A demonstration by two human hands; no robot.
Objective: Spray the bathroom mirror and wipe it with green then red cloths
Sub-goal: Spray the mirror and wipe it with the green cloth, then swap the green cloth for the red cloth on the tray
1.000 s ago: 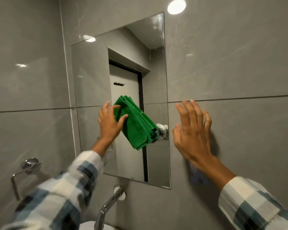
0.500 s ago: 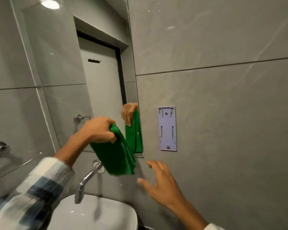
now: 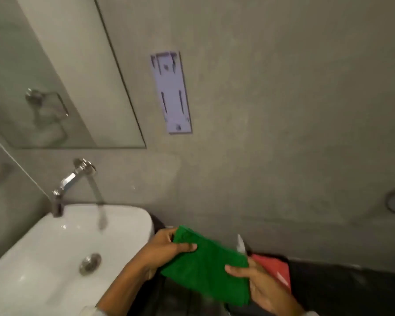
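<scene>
Both hands have dropped from the mirror (image 3: 62,71) to lower centre of frame: left hand (image 3: 167,249) and right hand (image 3: 260,286) each have fingers closed on one green cloth (image 3: 208,265). One red cloth (image 3: 274,270) lies just right, over a dark worktop (image 3: 342,290); one tap (image 3: 71,179), one sink (image 3: 43,258) at lower left.

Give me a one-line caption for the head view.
Both hands hold the green cloth beside the sink.

Single head cam, tilted; looked down and forward at grey wall (image 3: 271,110), close. Sink (image 3: 55,247) sat near left, mirror (image 3: 55,76) corner far left.
</scene>
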